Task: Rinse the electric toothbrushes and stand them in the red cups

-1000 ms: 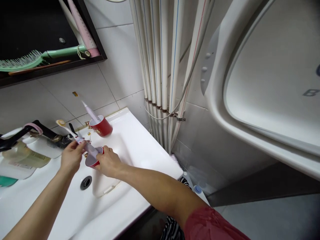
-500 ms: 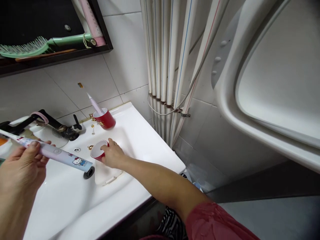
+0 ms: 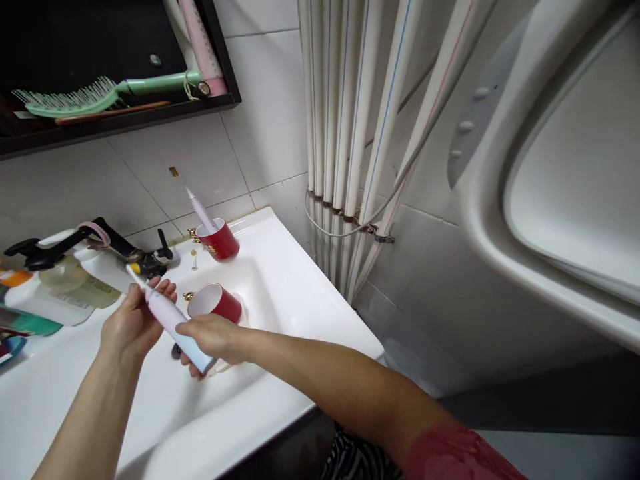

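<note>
Both hands hold a pink electric toothbrush [image 3: 173, 323] over the white sink [image 3: 280, 287]. My left hand [image 3: 133, 323] grips its upper part near the brush head. My right hand [image 3: 210, 337] is closed round its lower end. Just behind my right hand an empty red cup [image 3: 220, 301] stands on the sink's edge, untouched. A second red cup [image 3: 220, 241] farther back holds another pink toothbrush.
A black tap [image 3: 100, 247] and bottles stand at the left of the basin. A dark shelf [image 3: 125, 120] above carries a green hairbrush [image 3: 95, 97]. White pipes [image 3: 350, 133] run down the wall, and a large white appliance [image 3: 550, 187] fills the right.
My right hand let go of the near red cup and took the toothbrush's lower end. My left hand brought the toothbrush back toward the basin's middle.
</note>
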`<state>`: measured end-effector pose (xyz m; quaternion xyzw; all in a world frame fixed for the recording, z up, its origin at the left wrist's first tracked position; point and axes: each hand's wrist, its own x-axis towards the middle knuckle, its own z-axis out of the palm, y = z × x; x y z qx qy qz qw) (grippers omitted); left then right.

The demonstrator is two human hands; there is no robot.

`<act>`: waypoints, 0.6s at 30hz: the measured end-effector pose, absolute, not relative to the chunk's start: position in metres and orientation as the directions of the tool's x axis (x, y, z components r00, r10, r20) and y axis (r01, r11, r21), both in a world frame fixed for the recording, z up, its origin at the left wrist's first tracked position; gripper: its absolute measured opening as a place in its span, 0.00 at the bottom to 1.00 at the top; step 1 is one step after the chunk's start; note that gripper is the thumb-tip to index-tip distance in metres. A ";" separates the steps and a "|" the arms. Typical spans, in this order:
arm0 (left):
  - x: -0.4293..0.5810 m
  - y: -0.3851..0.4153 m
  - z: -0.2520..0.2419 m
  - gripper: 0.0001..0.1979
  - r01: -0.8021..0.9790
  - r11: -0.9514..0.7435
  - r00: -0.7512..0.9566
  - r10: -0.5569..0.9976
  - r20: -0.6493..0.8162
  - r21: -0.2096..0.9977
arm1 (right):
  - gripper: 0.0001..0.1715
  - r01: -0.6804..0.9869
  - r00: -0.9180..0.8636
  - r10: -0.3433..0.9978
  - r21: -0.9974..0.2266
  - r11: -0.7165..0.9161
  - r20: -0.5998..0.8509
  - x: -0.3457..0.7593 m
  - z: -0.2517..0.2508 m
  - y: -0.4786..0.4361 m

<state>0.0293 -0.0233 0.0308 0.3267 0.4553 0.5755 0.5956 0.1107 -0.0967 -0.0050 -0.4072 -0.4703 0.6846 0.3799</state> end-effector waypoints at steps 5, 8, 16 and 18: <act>0.023 -0.017 0.016 0.11 -0.454 0.242 0.104 0.970 -0.218 0.858 | 0.10 -0.130 -0.279 0.925 -0.944 -0.304 -0.260 0.106 -0.021 -0.095; 0.016 -0.013 0.007 0.10 -0.491 0.275 0.183 0.960 -0.211 0.827 | 0.11 -0.142 -0.291 0.913 -0.931 -0.337 -0.286 0.103 -0.027 -0.094; -0.002 0.001 0.001 0.06 -0.418 0.275 0.222 0.955 -0.196 0.866 | 0.12 0.048 -0.207 0.941 -0.964 -0.262 -0.266 0.101 -0.026 -0.088; -0.002 0.002 -0.001 0.05 -0.473 0.230 0.189 0.969 -0.157 0.851 | 0.11 0.211 -0.133 0.974 -0.966 -0.152 -0.182 0.102 -0.024 -0.087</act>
